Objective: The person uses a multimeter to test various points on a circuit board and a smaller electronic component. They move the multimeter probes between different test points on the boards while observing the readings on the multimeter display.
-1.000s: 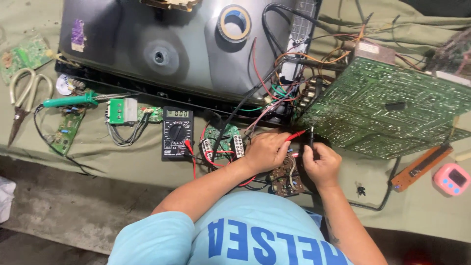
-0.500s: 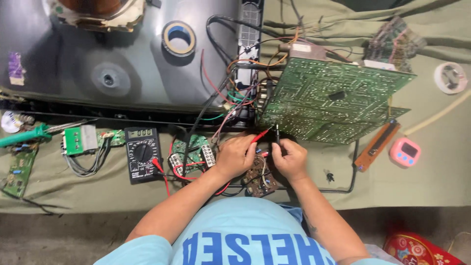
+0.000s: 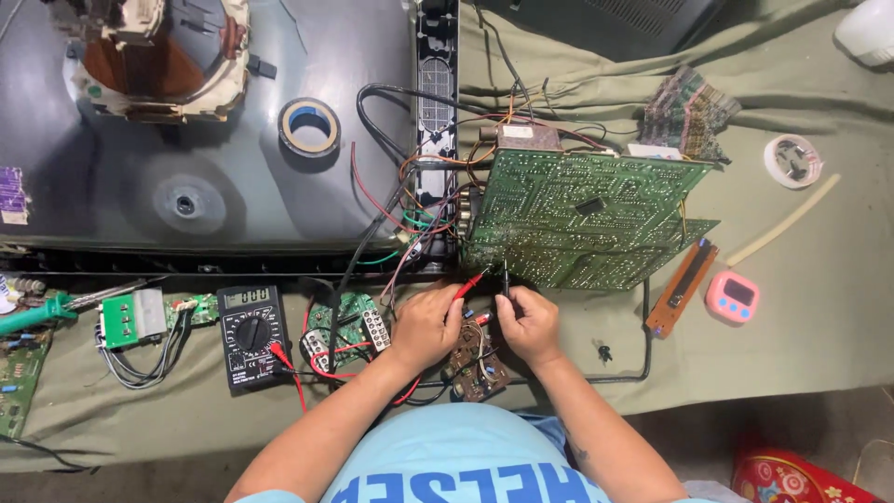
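A person is leaning over a cloth-covered bench, seen from above. The left hand (image 3: 426,324) is pinching a red probe (image 3: 468,285), and the right hand (image 3: 528,323) is pinching a black probe (image 3: 506,278); both tips are touching the near edge of a large green circuit board (image 3: 587,219), which is lying tilted at the centre right. A small brown board (image 3: 477,361) is sitting between the wrists. A black multimeter (image 3: 250,333) is resting to the left, its red lead trailing toward the hands.
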